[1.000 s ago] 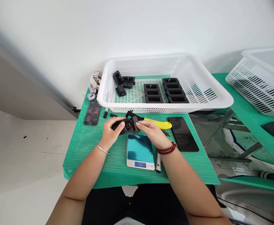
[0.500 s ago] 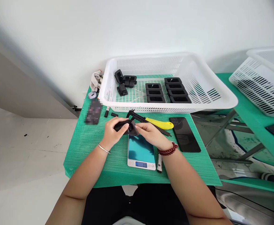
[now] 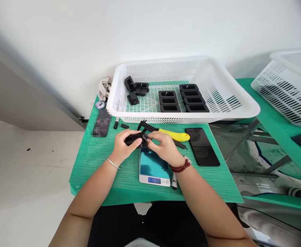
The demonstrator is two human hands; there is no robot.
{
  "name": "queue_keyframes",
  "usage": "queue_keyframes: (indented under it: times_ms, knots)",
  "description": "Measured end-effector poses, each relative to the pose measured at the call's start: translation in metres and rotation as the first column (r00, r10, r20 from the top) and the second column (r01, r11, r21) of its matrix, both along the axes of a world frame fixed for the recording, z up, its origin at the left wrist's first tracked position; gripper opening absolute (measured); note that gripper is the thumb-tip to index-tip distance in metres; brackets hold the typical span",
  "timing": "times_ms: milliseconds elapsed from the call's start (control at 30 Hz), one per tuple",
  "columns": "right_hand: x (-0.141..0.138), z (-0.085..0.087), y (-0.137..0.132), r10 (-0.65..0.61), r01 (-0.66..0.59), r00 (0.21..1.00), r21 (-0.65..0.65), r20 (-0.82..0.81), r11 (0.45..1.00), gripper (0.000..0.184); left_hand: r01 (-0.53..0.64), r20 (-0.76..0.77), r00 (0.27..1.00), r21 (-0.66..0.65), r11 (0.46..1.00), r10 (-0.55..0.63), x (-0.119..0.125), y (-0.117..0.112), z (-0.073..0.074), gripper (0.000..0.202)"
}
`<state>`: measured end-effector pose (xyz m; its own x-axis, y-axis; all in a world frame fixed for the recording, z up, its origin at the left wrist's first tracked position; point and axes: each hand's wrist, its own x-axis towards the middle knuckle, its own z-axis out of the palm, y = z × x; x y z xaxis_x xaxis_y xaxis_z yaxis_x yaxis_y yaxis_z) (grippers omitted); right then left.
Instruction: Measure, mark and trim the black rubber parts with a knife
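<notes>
Both hands hold one black plastic part (image 3: 136, 140) above the far edge of a small digital scale (image 3: 154, 166). My left hand (image 3: 123, 146) grips its left end with curled fingers. My right hand (image 3: 164, 146) pinches its right end, fingers bent. Much of the part is hidden between the fingers. Just behind the hands lie a black caliper (image 3: 150, 128) and a yellow utility knife (image 3: 175, 136) on the green mesh mat (image 3: 93, 164).
A white basket (image 3: 233, 103) behind holds two rows of black parts (image 3: 182, 98) and a few loose ones (image 3: 135, 90). A black phone (image 3: 202, 146) lies to the right, a blurred phone (image 3: 102, 123) to the left, a marker (image 3: 174, 180) by the scale. A second basket (image 3: 287, 85) stands far right.
My hands have drawn closer together around the black part, and my right hand has turned further over it. Less of the part shows now.
</notes>
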<state>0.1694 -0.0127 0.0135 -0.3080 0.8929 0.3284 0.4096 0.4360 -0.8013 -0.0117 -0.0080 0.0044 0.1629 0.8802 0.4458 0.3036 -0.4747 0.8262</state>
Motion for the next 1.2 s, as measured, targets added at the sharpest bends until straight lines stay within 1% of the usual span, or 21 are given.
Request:
queue_keyframes:
  times_ms: [100,133,167,200,233,267,333,367,433,533,600,700,767,867,933,967,1000,1067,1133,1200]
  knots:
    - [-0.005,-0.004,-0.001,-0.139,0.128,0.989,0.158,0.059,0.979,0.018,-0.057,-0.024,0.998,0.003,0.998,0.057,0.003,-0.001,0.002,0.023]
    - [-0.006,-0.004,-0.002,-0.178,0.165,0.982,0.176,0.064,0.971,0.018,-0.074,-0.025,0.997,-0.002,0.997,0.074,0.004,-0.001,0.002,0.023]
    - [-0.006,-0.004,-0.002,-0.199,0.188,0.978,0.156,0.058,0.970,0.018,-0.086,-0.022,0.996,-0.011,0.996,0.086,0.004,-0.001,0.002,0.023]
    - [-0.005,-0.003,-0.002,-0.196,0.192,0.980,0.096,0.035,0.977,0.019,-0.093,-0.013,0.996,-0.021,0.995,0.093,0.005,-0.001,0.002,0.023]
    - [-0.004,-0.002,-0.001,-0.171,0.171,0.985,0.000,-0.002,0.985,0.021,-0.094,0.000,0.996,-0.028,0.995,0.094,0.005,-0.001,0.001,0.024]
    - [-0.002,-0.001,-0.001,-0.130,0.123,0.990,-0.110,-0.053,0.986,0.023,-0.092,0.016,0.996,-0.033,0.995,0.093,0.004,-0.001,0.001,0.023]
    - [0.003,0.002,0.001,-0.035,-0.016,0.985,-0.297,-0.167,0.955,0.028,-0.090,0.044,0.995,-0.037,0.995,0.091,0.003,0.000,-0.001,0.023]
    - [0.005,0.003,0.001,0.003,-0.081,0.977,-0.356,-0.214,0.931,0.030,-0.087,0.054,0.995,-0.037,0.996,0.089,0.002,0.000,-0.001,0.023]
    - [0.010,0.004,0.003,0.051,-0.164,0.962,-0.417,-0.268,0.894,0.031,-0.073,0.065,0.995,-0.040,0.997,0.075,0.001,-0.001,-0.001,0.023]
    - [0.013,0.003,0.005,0.106,-0.213,0.962,-0.446,-0.253,0.870,0.031,-0.045,0.060,0.997,-0.034,0.998,0.047,-0.001,-0.001,0.000,0.023]
    - [0.014,0.002,0.006,0.127,-0.207,0.970,-0.428,-0.207,0.880,0.029,-0.026,0.043,0.999,-0.031,0.999,0.027,-0.001,-0.002,0.001,0.025]
    - [0.012,0.003,0.004,0.091,-0.127,0.989,-0.360,-0.114,0.924,0.022,0.000,0.020,1.000,-0.028,1.000,0.001,-0.001,-0.002,0.001,0.026]
    - [0.009,0.003,0.003,0.037,-0.050,0.998,-0.286,-0.050,0.957,0.019,0.000,0.016,1.000,-0.024,1.000,0.000,0.000,-0.001,0.001,0.026]
    - [0.003,0.003,0.001,-0.066,0.065,0.998,-0.115,-0.010,0.991,0.017,-0.011,0.012,1.000,-0.023,1.000,0.011,0.001,0.000,0.001,0.027]
    - [-0.001,0.002,0.000,-0.150,0.150,0.989,-0.001,-0.016,0.989,0.017,-0.019,0.005,1.000,-0.021,1.000,0.020,0.003,0.001,0.001,0.029]
    - [-0.002,0.001,0.000,-0.187,0.187,0.982,0.022,-0.029,0.982,0.017,-0.024,0.003,1.000,-0.018,1.000,0.024,0.003,0.001,0.001,0.030]
    - [-0.002,0.001,0.000,-0.212,0.212,0.976,0.009,-0.049,0.977,0.018,-0.027,0.006,1.000,-0.014,1.000,0.027,0.004,0.001,0.000,0.031]
    - [-0.002,-0.001,0.001,-0.227,0.213,0.966,-0.112,-0.124,0.971,0.021,-0.027,0.023,0.999,-0.012,1.000,0.027,0.004,0.001,-0.001,0.033]
    - [0.002,-0.003,0.003,-0.222,0.155,0.945,-0.269,-0.242,0.951,0.025,-0.008,0.053,0.999,-0.039,0.999,0.010,0.005,0.001,-0.003,0.035]
    - [0.006,-0.006,0.006,-0.233,0.103,0.907,-0.353,-0.349,0.930,0.027,0.022,0.108,0.994,-0.091,0.996,-0.012,0.004,0.001,-0.007,0.037]
